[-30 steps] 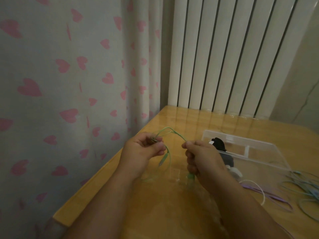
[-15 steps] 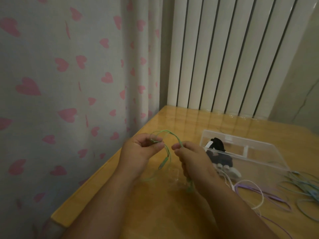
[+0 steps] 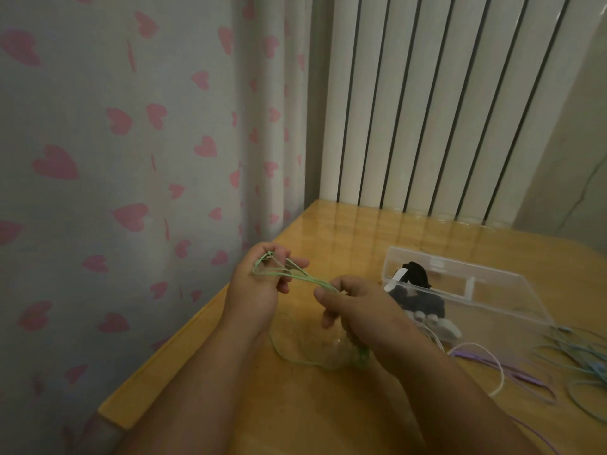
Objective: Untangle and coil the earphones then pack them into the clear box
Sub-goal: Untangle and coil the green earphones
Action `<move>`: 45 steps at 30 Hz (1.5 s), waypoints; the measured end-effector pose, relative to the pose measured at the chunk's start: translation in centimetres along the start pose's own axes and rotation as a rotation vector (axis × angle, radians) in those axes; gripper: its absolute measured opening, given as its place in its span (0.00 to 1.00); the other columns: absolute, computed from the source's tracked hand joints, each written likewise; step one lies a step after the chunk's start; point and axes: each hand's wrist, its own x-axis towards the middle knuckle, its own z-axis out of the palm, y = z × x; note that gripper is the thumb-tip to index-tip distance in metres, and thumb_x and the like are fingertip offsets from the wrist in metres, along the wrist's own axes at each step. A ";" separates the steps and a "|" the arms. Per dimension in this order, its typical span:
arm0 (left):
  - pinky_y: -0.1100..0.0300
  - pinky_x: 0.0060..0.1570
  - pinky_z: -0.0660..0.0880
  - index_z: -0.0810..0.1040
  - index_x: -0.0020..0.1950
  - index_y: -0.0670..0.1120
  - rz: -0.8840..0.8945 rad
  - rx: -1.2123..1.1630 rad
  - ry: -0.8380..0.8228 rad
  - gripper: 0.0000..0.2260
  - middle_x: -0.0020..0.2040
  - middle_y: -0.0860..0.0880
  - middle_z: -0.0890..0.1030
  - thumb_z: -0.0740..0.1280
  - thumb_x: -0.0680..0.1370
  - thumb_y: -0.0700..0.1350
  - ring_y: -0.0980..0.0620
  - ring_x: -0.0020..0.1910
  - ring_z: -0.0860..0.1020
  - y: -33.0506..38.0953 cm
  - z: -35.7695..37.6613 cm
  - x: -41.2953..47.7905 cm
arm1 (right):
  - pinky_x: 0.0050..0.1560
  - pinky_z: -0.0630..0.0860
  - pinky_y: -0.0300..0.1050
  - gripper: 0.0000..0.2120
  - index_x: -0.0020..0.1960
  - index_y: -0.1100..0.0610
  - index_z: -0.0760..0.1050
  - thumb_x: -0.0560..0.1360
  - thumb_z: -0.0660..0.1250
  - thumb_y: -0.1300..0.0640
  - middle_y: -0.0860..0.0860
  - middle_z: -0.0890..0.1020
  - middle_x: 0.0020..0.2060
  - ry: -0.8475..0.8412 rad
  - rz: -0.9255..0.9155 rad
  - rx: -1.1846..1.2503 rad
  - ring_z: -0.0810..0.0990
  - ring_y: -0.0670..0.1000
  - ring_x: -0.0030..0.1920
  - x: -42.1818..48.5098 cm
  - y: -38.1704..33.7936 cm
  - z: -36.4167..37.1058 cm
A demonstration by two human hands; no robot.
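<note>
Both pinch green earphones [image 3: 305, 278]: left hand [image 3: 253, 290], right hand [image 3: 364, 310]; clear box [image 3: 512, 300] near.

Left hand [image 3: 258, 290], fingers curled, sits just beside the pinching right hand [image 3: 364, 311].

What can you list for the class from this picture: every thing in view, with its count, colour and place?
green earphones: one set, green, stretched between the hands, the rest trailing onto the table
clear box: one, transparent, on the table right of the hands
black bundle: one, black, inside the clear box
white cable: one, white, looping on the table by the box's near end
purple cable: one, purple, beside the white cable
blue cables: a tangle, count unclear, at the right edge
table: one, wooden
curtain: one, pale with pink hearts, left
ribbed panel: one, white, behind the table
left hand: cable looped round its fingers
right hand: pinches the cable
</note>
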 end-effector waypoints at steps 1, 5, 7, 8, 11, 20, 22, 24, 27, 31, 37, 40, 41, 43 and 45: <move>0.59 0.33 0.69 0.74 0.45 0.45 -0.013 -0.029 0.013 0.08 0.38 0.47 0.85 0.60 0.82 0.44 0.52 0.30 0.69 0.1 0.0 0.0 | 0.27 0.65 0.40 0.12 0.44 0.58 0.79 0.75 0.69 0.48 0.48 0.80 0.28 -0.013 -0.001 -0.027 0.68 0.43 0.24 -0.1 -0.1 -0.1; 0.62 0.24 0.62 0.74 0.44 0.47 -0.032 -0.082 0.109 0.08 0.27 0.52 0.74 0.60 0.82 0.43 0.55 0.24 0.66 0.1 -0.3 0.3 | 0.32 0.70 0.40 0.07 0.43 0.58 0.81 0.73 0.71 0.54 0.48 0.78 0.29 -0.068 0.024 -0.215 0.73 0.43 0.28 -0.4 -0.3 -0.6; 0.64 0.22 0.60 0.74 0.44 0.48 -0.045 -0.048 0.157 0.08 0.27 0.53 0.69 0.60 0.82 0.43 0.57 0.24 0.63 0.0 -0.4 0.4 | 0.36 0.74 0.43 0.07 0.41 0.58 0.81 0.73 0.71 0.55 0.49 0.80 0.30 -0.099 0.040 -0.281 0.76 0.47 0.32 -0.4 -0.2 -0.9; 0.65 0.21 0.59 0.74 0.44 0.48 -0.050 -0.035 0.168 0.07 0.27 0.53 0.67 0.60 0.81 0.43 0.57 0.23 0.62 -0.1 -0.5 0.5 | 0.36 0.75 0.43 0.09 0.39 0.58 0.80 0.74 0.70 0.53 0.48 0.80 0.29 -0.101 0.045 -0.301 0.76 0.47 0.32 -0.5 -0.2 -0.9; 0.65 0.21 0.59 0.74 0.46 0.46 -0.053 -0.039 0.146 0.05 0.29 0.52 0.66 0.61 0.81 0.42 0.57 0.23 0.62 -0.3 -0.5 0.7 | 0.33 0.72 0.39 0.14 0.38 0.58 0.80 0.76 0.68 0.49 0.48 0.81 0.29 -0.052 0.034 -0.299 0.75 0.46 0.31 -0.7 -0.3 -0.9; 0.62 0.32 0.75 0.78 0.48 0.42 -0.084 -0.191 0.026 0.05 0.35 0.46 0.78 0.64 0.78 0.34 0.53 0.30 0.76 -0.3 -0.5 0.3 | 0.28 0.63 0.40 0.16 0.41 0.64 0.78 0.77 0.66 0.50 0.50 0.74 0.26 0.058 -0.023 -0.086 0.65 0.43 0.22 -0.1 0.3 -0.8; 0.63 0.32 0.77 0.79 0.43 0.41 -0.095 -0.158 0.032 0.08 0.37 0.43 0.78 0.63 0.80 0.38 0.52 0.33 0.76 -0.5 -0.5 0.3 | 0.27 0.62 0.40 0.15 0.41 0.64 0.78 0.77 0.66 0.52 0.50 0.73 0.26 0.050 0.007 -0.011 0.65 0.46 0.23 0.0 0.4 -0.9; 0.63 0.28 0.74 0.79 0.41 0.43 -0.101 -0.110 0.028 0.12 0.41 0.43 0.80 0.61 0.81 0.43 0.52 0.34 0.75 -0.7 -0.6 0.3 | 0.27 0.61 0.42 0.12 0.40 0.62 0.78 0.76 0.66 0.54 0.50 0.73 0.26 0.019 0.031 0.048 0.65 0.48 0.25 0.0 0.3 -1.0; 0.65 0.23 0.66 0.73 0.42 0.45 -0.077 -0.119 0.034 0.11 0.44 0.46 0.85 0.57 0.83 0.44 0.55 0.29 0.71 -0.5 -0.7 0.1 | 0.27 0.60 0.42 0.10 0.38 0.61 0.78 0.75 0.66 0.57 0.52 0.77 0.28 -0.036 0.067 0.028 0.65 0.49 0.25 -0.2 0.1 -0.9; 0.66 0.21 0.60 0.71 0.45 0.45 -0.065 -0.177 0.068 0.09 0.35 0.47 0.84 0.56 0.83 0.43 0.57 0.23 0.68 -0.1 -0.6 0.0 | 0.25 0.63 0.38 0.12 0.43 0.58 0.77 0.79 0.63 0.51 0.53 0.83 0.33 -0.082 0.109 -0.144 0.66 0.43 0.22 -0.5 -0.2 -0.7; 0.66 0.21 0.59 0.74 0.44 0.47 -0.072 -0.076 0.140 0.08 0.26 0.52 0.68 0.59 0.81 0.42 0.58 0.22 0.63 -0.5 -0.6 0.3 | 0.31 0.68 0.39 0.16 0.40 0.60 0.76 0.76 0.67 0.47 0.50 0.77 0.30 0.023 -0.007 -0.280 0.72 0.44 0.28 -0.6 -0.2 -0.7; 0.65 0.22 0.59 0.75 0.43 0.48 -0.050 -0.086 0.178 0.08 0.25 0.54 0.67 0.61 0.81 0.43 0.56 0.23 0.63 -0.8 -0.9 0.5 | 0.36 0.70 0.42 0.08 0.44 0.61 0.80 0.74 0.69 0.55 0.52 0.78 0.34 -0.022 0.021 -0.278 0.74 0.47 0.34 -0.7 -0.5 -0.9; 0.64 0.24 0.60 0.76 0.43 0.48 -0.044 -0.079 0.200 0.08 0.26 0.54 0.68 0.61 0.81 0.43 0.55 0.24 0.63 -0.9 -1.0 0.5 | 0.37 0.72 0.43 0.07 0.44 0.62 0.80 0.74 0.69 0.58 0.54 0.80 0.35 -0.047 0.042 -0.308 0.75 0.48 0.35 -0.8 -0.4 -0.9; 0.62 0.26 0.61 0.76 0.43 0.49 -0.039 -0.075 0.255 0.08 0.27 0.54 0.71 0.61 0.81 0.43 0.55 0.25 0.66 -1.0 -1.2 0.7 | 0.40 0.77 0.46 0.06 0.43 0.61 0.80 0.73 0.67 0.60 0.55 0.83 0.37 -0.065 0.092 -0.385 0.79 0.50 0.36 -0.8 -0.2 -0.9; 0.61 0.27 0.62 0.76 0.42 0.49 -0.028 -0.068 0.298 0.09 0.30 0.53 0.75 0.60 0.81 0.43 0.55 0.25 0.67 -1.0 -1.3 0.8 | 0.46 0.81 0.50 0.06 0.42 0.57 0.80 0.75 0.66 0.58 0.52 0.85 0.37 -0.048 0.115 -0.431 0.82 0.50 0.37 -0.8 0.2 -0.9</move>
